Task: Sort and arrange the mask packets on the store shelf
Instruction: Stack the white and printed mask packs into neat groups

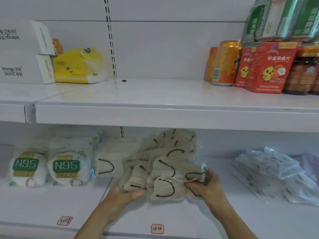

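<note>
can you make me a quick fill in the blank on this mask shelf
1. Both hands, left hand and right hand, hold a bunch of beige mask packets with ____ ear loops.
2. The two white packets at the left read ____.
3. The orange can stands on the ____ shelf.

Missing words: black; N95; upper

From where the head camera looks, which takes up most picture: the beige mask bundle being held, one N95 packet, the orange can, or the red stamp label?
1. Beige mask bundle, though nearest the camera.
2. N95 packet and orange can: too alike to rank, at different depths.
3. Red stamp label, smallest.
</note>
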Available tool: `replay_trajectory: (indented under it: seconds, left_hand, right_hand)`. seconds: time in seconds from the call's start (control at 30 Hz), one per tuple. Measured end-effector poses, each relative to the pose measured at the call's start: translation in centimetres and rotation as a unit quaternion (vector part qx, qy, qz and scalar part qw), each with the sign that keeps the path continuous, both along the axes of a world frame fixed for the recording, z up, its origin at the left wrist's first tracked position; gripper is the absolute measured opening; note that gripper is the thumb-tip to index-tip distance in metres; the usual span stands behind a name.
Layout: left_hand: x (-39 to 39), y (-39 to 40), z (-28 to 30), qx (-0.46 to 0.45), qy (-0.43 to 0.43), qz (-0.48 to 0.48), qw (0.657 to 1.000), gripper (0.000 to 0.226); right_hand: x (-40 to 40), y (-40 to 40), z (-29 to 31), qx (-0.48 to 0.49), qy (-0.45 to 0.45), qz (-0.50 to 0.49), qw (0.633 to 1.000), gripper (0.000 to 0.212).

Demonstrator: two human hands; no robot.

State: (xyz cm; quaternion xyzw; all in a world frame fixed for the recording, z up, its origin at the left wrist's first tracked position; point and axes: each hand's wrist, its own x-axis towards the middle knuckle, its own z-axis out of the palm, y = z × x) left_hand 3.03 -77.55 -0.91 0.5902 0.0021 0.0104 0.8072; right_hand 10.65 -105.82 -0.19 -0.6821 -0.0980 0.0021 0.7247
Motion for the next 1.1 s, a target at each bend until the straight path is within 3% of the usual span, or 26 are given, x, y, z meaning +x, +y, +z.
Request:
replay_trajectory:
  seconds: [0.13,0.23,0.33,0.4,0.47,0.57,0.67,0.8,0.97,1.1]
  left_hand:
    - [0.0,2.0,-0.5,-0.043,0.022,-0.084,0.995,0.081]
    - [0.2,3.4,-1.1,-0.053,0.017,-0.139,0.989,0.086]
    - [0.2,2.9,-0.2,0.108,0.002,-0.062,0.992,0.09]
    - [0.5,1.4,0.5,0.227,-0.058,-0.01,0.972,0.089]
    - [1.2,0.6,-0.1,0.26,-0.096,0.028,0.96,0.083]
    - [1.7,0.5,-1.5,0.219,-0.096,0.045,0.97,0.086]
    - [1.5,-0.3,-2.4,0.174,-0.063,0.02,0.983,0.086]
    - [1.6,-1.4,-2.3,0.181,-0.049,0.066,0.98,0.074]
    - [2.0,-1.3,-0.6,0.187,-0.108,0.102,0.971,0.054]
    - [1.6,-0.6,-1.2,0.197,-0.112,0.044,0.973,0.073]
  right_hand:
    - [0.7,-0.2,-1.1,-0.014,0.013,-0.01,1.0,0.035]
    - [0.9,-0.5,-1.8,-0.025,0.018,-0.014,0.999,0.031]
    - [1.1,-0.5,-2.1,-0.028,0.01,-0.003,1.0,0.033]
    - [1.1,-0.3,-2.4,-0.022,0.005,0.005,1.0,0.035]
    - [0.9,0.2,-2.9,-0.009,-0.005,0.01,1.0,0.046]
    - [0.6,0.4,-4.3,0.008,-0.001,0.022,1.0,0.073]
    - [0.2,0.6,-4.7,-0.008,-0.015,0.034,0.999,0.084]
    - [-0.2,1.4,-3.7,-0.025,-0.023,0.004,0.999,0.07]
    - [0.0,1.7,-1.9,-0.053,-0.054,-0.03,0.997,0.051]
    - [-0.5,1.6,-2.1,-0.074,-0.042,-0.022,0.996,0.065]
